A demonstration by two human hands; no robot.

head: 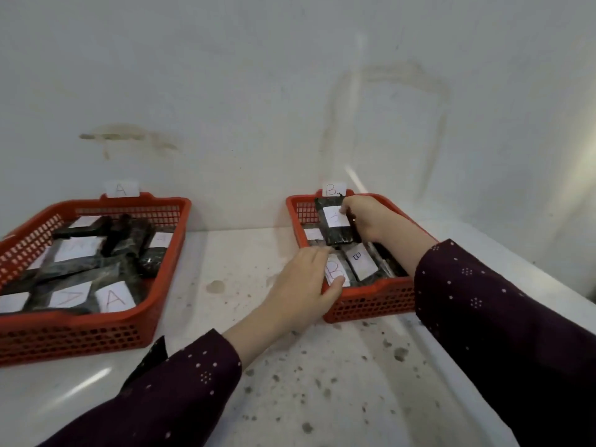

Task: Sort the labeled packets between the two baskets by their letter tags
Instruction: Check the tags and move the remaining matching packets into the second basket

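Two red plastic baskets stand on a white table. The left basket [167, 253] has an "A" tag [121, 189] on its back rim and holds several dark packets with white labels, one reading "A" [113, 299]. The right basket [371, 300] has a "B" tag [332, 189] and holds packets labelled "B" [362, 261]. My right hand [362, 217] grips a dark packet [335, 225] tilted up over the back of the right basket; its label is blurred. My left hand [301, 287] grasps the right basket's front left corner, thumb inside the rim.
A stained white wall rises directly behind both baskets. The table [245, 262] is speckled with dark spots between and in front of the baskets. Its right edge runs diagonally past the right basket.
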